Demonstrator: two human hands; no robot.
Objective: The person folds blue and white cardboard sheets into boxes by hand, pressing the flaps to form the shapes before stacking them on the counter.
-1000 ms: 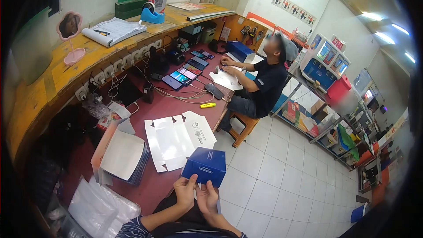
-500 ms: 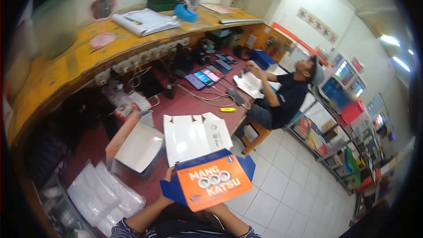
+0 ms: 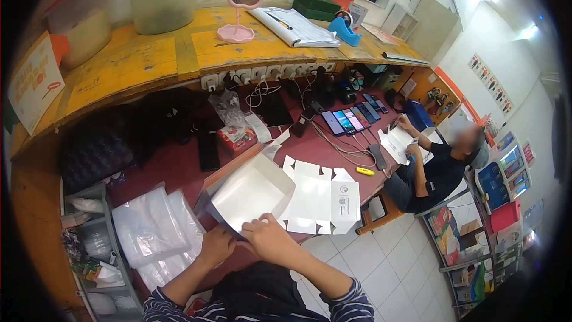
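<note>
A folding carton box [image 3: 253, 194] stands part-folded on the dark red tabletop in front of me, its white inside facing up and an orange side along its left. My left hand [image 3: 218, 245] pinches the box's near corner, fingertips curled in. Right beside it, my right hand [image 3: 269, 240] grips the near edge, with fingers bent over the rim. The box hides what lies beneath their fingertips. Touching its right side lies a flat white carton blank [image 3: 322, 197] with cut flaps and small black print.
Clear plastic bags [image 3: 149, 226] lie left, beside a grey rack [image 3: 110, 244]. Several phones [image 3: 351, 119] with cables and a yellow highlighter [image 3: 365, 172] lie farther back. A co-worker [image 3: 444, 164] sits at right holding white card. A yellow shelf [image 3: 179, 53] overhangs the table.
The orange printed carton with blue flaps has left my hands and no longer shows as a separate piece. Both hands have moved to the box's near edge. The view has turned left.
</note>
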